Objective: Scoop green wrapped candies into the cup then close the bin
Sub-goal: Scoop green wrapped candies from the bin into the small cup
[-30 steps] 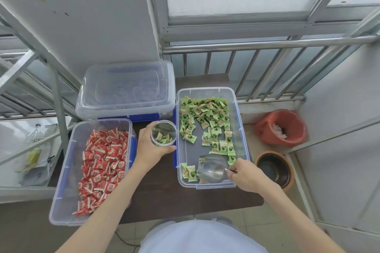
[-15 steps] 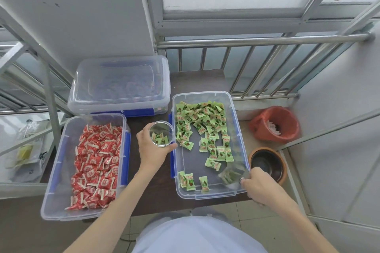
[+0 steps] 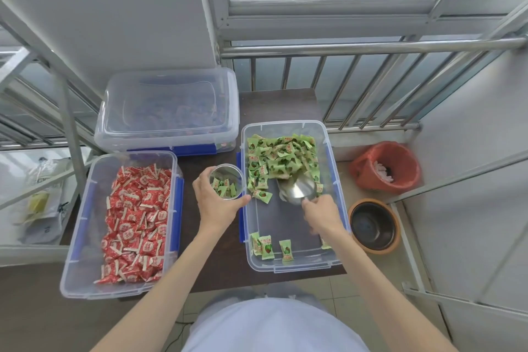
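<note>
A clear open bin [image 3: 331, 168] with blue latches stands on the dark table, holding green wrapped candies [image 3: 281, 156] heaped at its far end and a few at its near edge. My right hand [image 3: 321, 216] grips the handle of a metal scoop [image 3: 298, 190], whose mouth is pushed into the near side of the heap. My left hand [image 3: 215, 204] holds a clear cup [image 3: 227, 183] just left of the bin; several green candies lie in it.
A clear bin of red wrapped candies [image 3: 137, 214] sits at the left. A lidded clear bin [image 3: 168, 111] stands behind it. Right of the table, on the floor, are a red-lined bucket [image 3: 385, 166] and a brown pot [image 3: 374, 226]. A metal railing [image 3: 371, 46] runs behind.
My right hand has carried the scoop from the bin's near right corner forward into the candy heap. The cup in my left hand has stayed beside the bin.
</note>
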Action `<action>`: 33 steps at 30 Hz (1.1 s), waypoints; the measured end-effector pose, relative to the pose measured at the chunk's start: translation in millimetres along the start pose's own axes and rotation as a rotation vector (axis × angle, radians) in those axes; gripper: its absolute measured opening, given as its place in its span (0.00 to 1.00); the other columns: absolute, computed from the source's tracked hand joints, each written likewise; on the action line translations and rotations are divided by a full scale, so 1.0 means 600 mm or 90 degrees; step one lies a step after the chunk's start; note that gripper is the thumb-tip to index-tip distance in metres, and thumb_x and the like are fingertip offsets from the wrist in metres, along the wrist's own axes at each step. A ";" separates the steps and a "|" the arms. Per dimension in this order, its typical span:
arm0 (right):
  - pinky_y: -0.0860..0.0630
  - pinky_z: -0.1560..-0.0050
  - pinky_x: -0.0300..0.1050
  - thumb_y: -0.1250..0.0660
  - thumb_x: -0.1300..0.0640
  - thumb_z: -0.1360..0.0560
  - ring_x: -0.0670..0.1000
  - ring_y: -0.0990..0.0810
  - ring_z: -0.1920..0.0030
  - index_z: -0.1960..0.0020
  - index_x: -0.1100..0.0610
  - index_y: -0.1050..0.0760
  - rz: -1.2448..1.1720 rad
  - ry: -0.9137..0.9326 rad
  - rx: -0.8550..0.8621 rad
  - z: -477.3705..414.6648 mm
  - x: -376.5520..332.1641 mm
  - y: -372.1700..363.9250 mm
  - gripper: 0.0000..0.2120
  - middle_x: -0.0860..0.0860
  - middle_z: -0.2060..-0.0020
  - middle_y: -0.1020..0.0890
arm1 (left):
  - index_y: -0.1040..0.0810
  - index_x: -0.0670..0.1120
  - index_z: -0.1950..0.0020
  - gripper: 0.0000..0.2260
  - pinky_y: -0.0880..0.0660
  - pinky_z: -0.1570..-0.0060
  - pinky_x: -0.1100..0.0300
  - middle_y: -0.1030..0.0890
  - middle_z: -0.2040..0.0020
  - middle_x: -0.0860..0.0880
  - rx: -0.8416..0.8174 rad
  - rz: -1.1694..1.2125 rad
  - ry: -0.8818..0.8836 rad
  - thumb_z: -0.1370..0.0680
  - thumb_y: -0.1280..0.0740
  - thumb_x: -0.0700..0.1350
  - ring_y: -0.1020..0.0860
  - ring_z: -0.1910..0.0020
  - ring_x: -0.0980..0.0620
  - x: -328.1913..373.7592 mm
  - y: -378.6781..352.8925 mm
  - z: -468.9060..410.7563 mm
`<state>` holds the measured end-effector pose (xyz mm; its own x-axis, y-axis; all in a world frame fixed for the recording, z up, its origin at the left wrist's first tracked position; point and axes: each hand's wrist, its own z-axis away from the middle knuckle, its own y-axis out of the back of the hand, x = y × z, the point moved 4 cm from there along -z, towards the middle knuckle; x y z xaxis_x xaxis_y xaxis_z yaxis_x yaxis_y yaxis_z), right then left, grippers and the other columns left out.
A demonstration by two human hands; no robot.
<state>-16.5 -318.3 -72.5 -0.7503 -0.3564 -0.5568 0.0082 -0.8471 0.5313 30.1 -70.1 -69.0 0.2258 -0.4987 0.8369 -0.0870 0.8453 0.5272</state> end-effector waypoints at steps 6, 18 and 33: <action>0.32 0.77 0.40 0.41 0.57 0.21 0.53 0.30 0.74 0.59 0.60 0.31 -0.108 -0.038 0.018 -0.068 -0.043 -0.062 0.10 0.56 0.68 0.28 | 0.35 0.53 0.32 0.42 0.30 0.34 0.57 0.34 0.36 0.51 -0.001 0.018 0.018 0.39 0.16 0.44 0.31 0.36 0.53 0.002 -0.001 0.000; 0.36 0.76 0.40 0.40 0.60 0.19 0.51 0.39 0.74 0.67 0.58 0.34 -0.190 -0.055 0.017 -0.062 -0.046 -0.064 0.17 0.54 0.72 0.34 | 0.35 0.55 0.33 0.41 0.28 0.33 0.55 0.34 0.37 0.53 0.010 0.013 0.044 0.39 0.16 0.43 0.30 0.35 0.51 0.000 -0.001 0.000; 0.30 0.75 0.40 0.37 0.60 0.19 0.48 0.35 0.76 0.58 0.60 0.21 -0.357 -0.068 -0.052 -0.007 0.030 -0.051 0.11 0.53 0.70 0.26 | 0.35 0.56 0.35 0.40 0.32 0.38 0.61 0.34 0.36 0.51 -0.044 0.002 0.060 0.39 0.16 0.43 0.31 0.39 0.54 0.017 0.008 -0.014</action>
<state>-27.4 -300.3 -101.7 -0.7175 0.1946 -0.6688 -0.3621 -0.9244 0.1196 40.0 -69.9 -59.1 0.3161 -0.4789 0.8190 -0.0219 0.8593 0.5109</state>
